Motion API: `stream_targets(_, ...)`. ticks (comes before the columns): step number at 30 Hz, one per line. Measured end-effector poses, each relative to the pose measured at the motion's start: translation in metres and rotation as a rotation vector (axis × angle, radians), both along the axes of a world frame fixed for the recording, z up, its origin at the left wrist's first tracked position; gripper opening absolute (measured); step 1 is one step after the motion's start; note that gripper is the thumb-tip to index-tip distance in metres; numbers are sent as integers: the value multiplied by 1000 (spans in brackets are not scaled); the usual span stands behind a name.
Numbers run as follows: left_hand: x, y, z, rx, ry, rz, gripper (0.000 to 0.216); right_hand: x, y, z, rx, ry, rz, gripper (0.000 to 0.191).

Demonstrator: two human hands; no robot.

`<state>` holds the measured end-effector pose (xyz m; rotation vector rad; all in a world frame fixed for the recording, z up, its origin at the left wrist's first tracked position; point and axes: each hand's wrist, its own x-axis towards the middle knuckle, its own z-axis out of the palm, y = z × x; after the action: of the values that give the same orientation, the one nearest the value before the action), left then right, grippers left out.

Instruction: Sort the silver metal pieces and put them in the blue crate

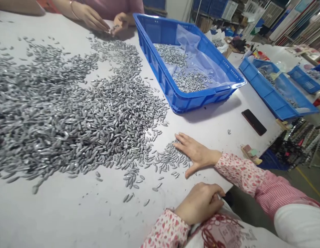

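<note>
My right hand (197,154) lies flat and open on the white table (72,213), palm down. Its fingertips rest on a small cluster of silver seed-shaped metal pieces (170,158). A very large heap of the same pieces (59,110) spreads over the table's left half. My left hand (199,203) is closed in a loose fist at the table's near edge, just above a white bag with red print (222,230). Whatever its curled fingers grip is hidden. Both my sleeves are pink with a floral pattern.
A blue plastic crate (201,100) lined with clear film holds more silver pieces. A black phone (254,122) lies near the table's right edge. Across the table another person's two hands (103,20) pick at pieces. More blue crates (276,100) stand on a table at the right.
</note>
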<state>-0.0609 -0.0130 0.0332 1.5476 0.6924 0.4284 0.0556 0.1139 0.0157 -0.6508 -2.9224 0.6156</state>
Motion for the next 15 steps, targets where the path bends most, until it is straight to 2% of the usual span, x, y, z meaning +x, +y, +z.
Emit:
stream_targets(5, 0, 0, 0, 23, 22, -11, 24, -45, -15, -1, 79, -24, 27, 111)
stream_targets(7, 0, -1, 0, 20, 29, -19, 25, -57, -19, -2, 119, -17, 28, 95)
stream_targets(11, -1, -1, -1, 26, 22, -36, 26, -75, -18, -4, 185, 21, 46, 47)
stream_targets(13, -1, -2, -3, 45, 19, -35, 27, -83, -16, -5, 239, -1, 84, 38)
stream_targets(15, 0, -3, -6, 60, 19, -28, 27, -89, -15, -7, 290, -33, 110, 37)
